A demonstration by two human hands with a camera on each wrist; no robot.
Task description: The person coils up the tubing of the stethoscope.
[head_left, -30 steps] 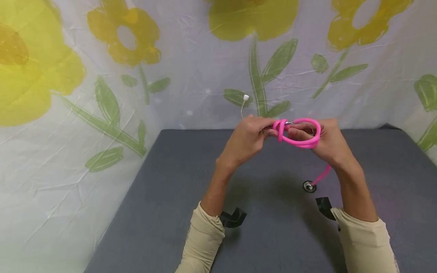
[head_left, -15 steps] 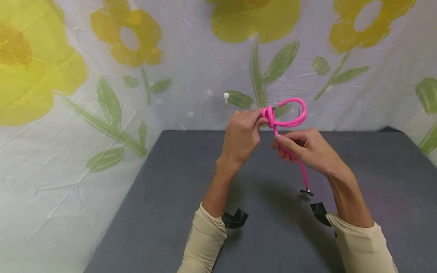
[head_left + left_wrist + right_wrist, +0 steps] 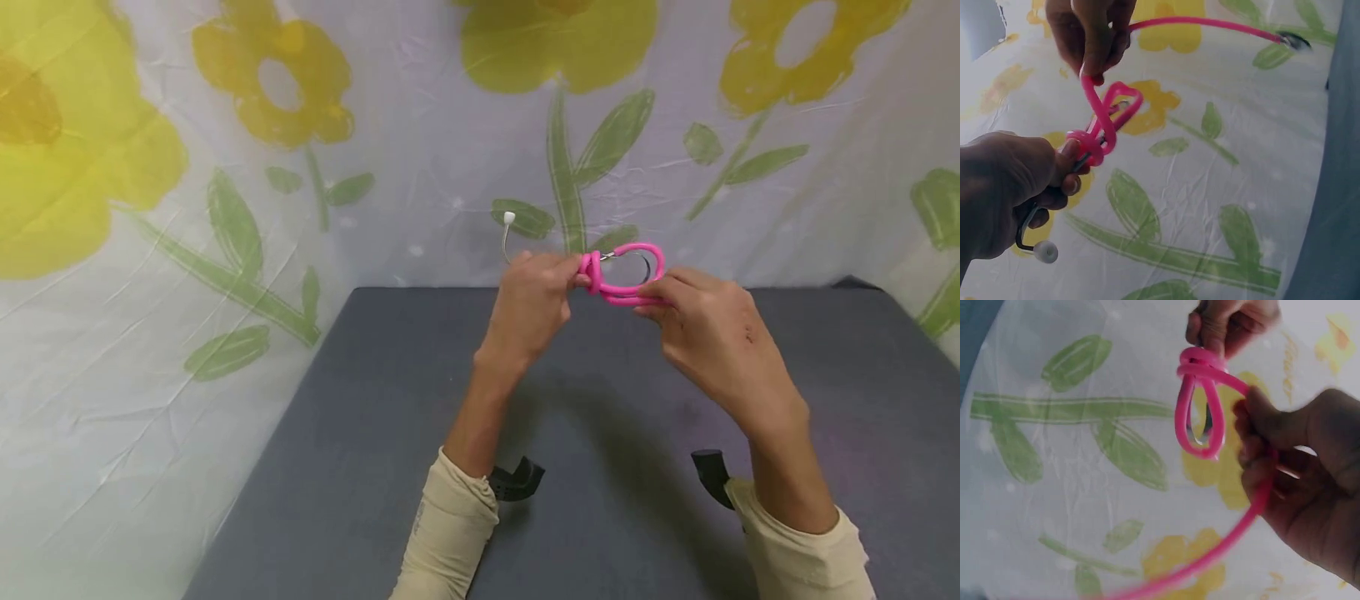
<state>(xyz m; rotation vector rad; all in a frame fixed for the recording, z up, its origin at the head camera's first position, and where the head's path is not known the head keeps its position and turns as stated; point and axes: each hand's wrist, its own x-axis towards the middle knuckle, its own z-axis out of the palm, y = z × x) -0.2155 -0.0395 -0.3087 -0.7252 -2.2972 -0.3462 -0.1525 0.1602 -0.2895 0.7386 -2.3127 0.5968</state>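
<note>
A pink stethoscope [image 3: 651, 250] is held up above the table, its tubing wound in a coil around the metal ear tubes, with a loop sticking out to the right. My left hand [image 3: 528, 304] grips the ear tubes beside the coil. One white ear tip [image 3: 1045, 252] pokes out past that hand. With thumb and fingers my right hand [image 3: 727, 354] pinches the tubing coming off the coil. The rest of the tubing [image 3: 1229, 540] runs on through that hand. At its end hangs the chest piece [image 3: 1294, 41], seen in the left wrist view but hidden in the head view.
A dark grey table [image 3: 600, 517] lies below both hands. Behind and to the left hangs a pale cloth [image 3: 420, 167] printed with yellow flowers. Black wrist mounts [image 3: 517, 481] stick out from both sleeves.
My right hand went from the loop down to the hanging tubing, then rose and pulled it out to the right. The left hand shifted slightly left, keeping its grip on the ear tubes.
</note>
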